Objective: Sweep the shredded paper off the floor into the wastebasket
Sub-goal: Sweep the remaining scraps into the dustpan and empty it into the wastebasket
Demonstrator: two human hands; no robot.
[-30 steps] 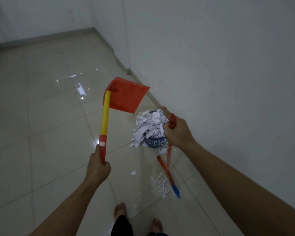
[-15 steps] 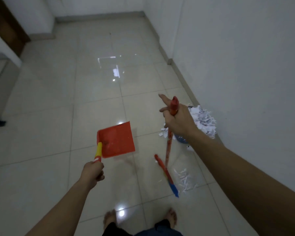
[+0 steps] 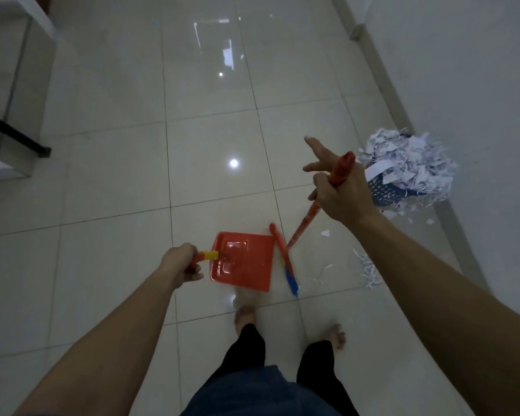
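Observation:
My left hand (image 3: 180,264) grips the yellow-and-red handle of an orange dustpan (image 3: 242,261), which lies low over the floor in front of my feet. My right hand (image 3: 338,190) holds the top of the broom's orange stick (image 3: 305,223), two fingers sticking out. The broom head (image 3: 284,259), orange and blue, stands on the floor just right of the dustpan. A blue perforated wastebasket (image 3: 385,190) against the right wall overflows with shredded paper (image 3: 409,163). Loose shreds (image 3: 368,270) lie on the tiles right of the broom.
A white wall (image 3: 478,85) with a grey skirting runs along the right side. A dark furniture leg (image 3: 15,133) and a pale ledge stand at the far left. My bare feet (image 3: 245,315) are just behind the dustpan. Glossy tiles stretch ahead.
The dustpan has come down from raised in the air to lying low by the floor beside the broom head. The view has tilted down and swung left.

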